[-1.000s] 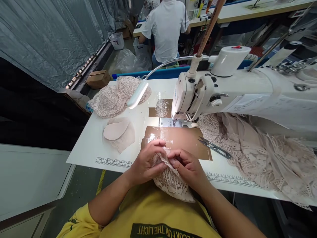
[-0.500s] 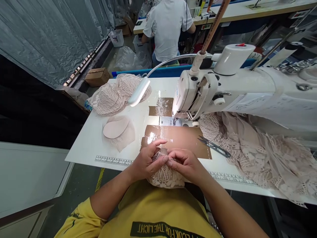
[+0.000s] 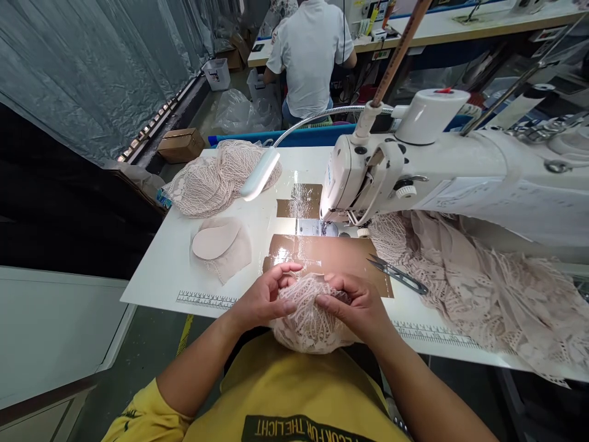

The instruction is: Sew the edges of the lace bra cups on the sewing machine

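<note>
- Lace piece, in the head view, sits bunched and rounded between both hands, before the yellow shirt, at the near edge of the white surface.
- Left hand: its grip pinches the lace's left side, thumb in front, some fingers hidden behind. Right hand: its grip clasps the upper right, thumb pressing the front. Holding from both sides probably lets the fabric be spread and turned.
- Holding it close to the body presumably gives a clear look; the lamp leans in from beyond.
- Brown sheet lies between the hands and the sewing machine, perhaps so cloth slides smoothly.
- Snips rest with their tips over the sheet's right edge, likely for easy reach; those points could snag lace.
- Lace heap crowds the right side, partly under the machine's arm.
- Lace bundle and oval pad lie on the left, well apart from the hands, seemingly kept aside.
- Co-worker sits beyond, back turned, out of the way.
</note>
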The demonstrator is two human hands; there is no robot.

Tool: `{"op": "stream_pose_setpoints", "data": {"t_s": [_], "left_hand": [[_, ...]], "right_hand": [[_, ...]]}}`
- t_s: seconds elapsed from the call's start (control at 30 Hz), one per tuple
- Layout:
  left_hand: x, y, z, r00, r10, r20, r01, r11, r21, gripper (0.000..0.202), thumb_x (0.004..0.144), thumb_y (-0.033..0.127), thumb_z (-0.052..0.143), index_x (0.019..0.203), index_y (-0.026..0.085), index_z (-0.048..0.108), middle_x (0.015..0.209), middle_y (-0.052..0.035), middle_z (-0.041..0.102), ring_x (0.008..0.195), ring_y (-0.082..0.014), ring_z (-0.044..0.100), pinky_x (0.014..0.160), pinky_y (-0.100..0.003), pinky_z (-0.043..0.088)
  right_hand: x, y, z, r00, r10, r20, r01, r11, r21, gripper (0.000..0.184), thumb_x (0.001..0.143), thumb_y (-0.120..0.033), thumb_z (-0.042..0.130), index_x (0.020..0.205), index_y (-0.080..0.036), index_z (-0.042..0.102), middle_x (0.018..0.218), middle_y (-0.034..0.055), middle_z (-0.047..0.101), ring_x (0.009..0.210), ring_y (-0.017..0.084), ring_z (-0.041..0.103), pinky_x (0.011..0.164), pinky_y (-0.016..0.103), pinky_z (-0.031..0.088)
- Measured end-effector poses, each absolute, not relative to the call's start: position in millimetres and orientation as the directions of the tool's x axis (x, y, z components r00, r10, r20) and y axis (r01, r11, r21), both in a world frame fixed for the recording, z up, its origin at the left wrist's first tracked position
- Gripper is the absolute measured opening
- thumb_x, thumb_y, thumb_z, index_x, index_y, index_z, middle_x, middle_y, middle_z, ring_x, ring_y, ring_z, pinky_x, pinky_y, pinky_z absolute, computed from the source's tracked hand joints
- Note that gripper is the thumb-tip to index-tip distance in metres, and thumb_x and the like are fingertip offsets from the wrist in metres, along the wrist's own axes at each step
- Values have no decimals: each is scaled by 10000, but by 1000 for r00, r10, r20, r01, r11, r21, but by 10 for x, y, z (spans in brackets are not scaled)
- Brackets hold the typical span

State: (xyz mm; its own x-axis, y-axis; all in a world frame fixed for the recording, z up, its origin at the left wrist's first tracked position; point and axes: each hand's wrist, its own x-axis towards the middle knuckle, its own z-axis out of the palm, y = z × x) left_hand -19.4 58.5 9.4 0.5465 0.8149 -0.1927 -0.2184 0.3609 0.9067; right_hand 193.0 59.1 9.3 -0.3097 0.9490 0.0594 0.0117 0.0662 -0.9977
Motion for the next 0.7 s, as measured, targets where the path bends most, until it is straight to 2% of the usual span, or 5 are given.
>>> {"op": "stream_pose_setpoints", "data": {"t_s": [0.1,0.43,0.53,0.6,0.7], "left_hand": [[-198,486,67,591,760,-272,-310,525,793,703,645,338,793,1265,193,496,1101,-106,588,964,-223,579,839,-319,467],[-238,204,-26,287,869,-404,-453,495,741,166,683,132,675,596,143,535,540,35,499,505,-76,480,533,-194,397],[-459,361,107,117,987,-106,-288,136,948,67,742,159,645,795,180,609,906,-20,610,825,-132,578,762,-237,465],[-509,472,234,198,975,102,-111,-81,991,391,712,217,708,1086,224,591,1223,-68,531,1135,-216,489,986,-327,394],[-427,584,386,473,878,76,112,-146,983,577,651,273,781,1174,205,547,1174,-85,545,1100,-238,492,997,-353,379]], "right_hand": [[1943,574,47,-165,980,112,-98,97,-990,208,747,-286,706,624,-191,567,692,-9,589,638,125,531,599,249,436],[1917,583,42,30,995,-90,-402,-70,-913,276,665,-355,781,626,-198,557,585,-53,520,523,87,472,509,211,414],[1939,580,117,-139,988,-61,-269,-97,-958,195,685,-307,771,692,-199,608,667,-33,596,586,98,534,547,210,437],[1898,562,163,-269,963,-31,-136,-69,-988,154,700,-280,758,756,-202,639,738,-16,647,631,110,565,571,215,449],[1802,535,219,-382,923,35,30,50,-998,101,754,-275,710,795,-204,652,735,-12,669,616,111,567,562,215,442]]}}
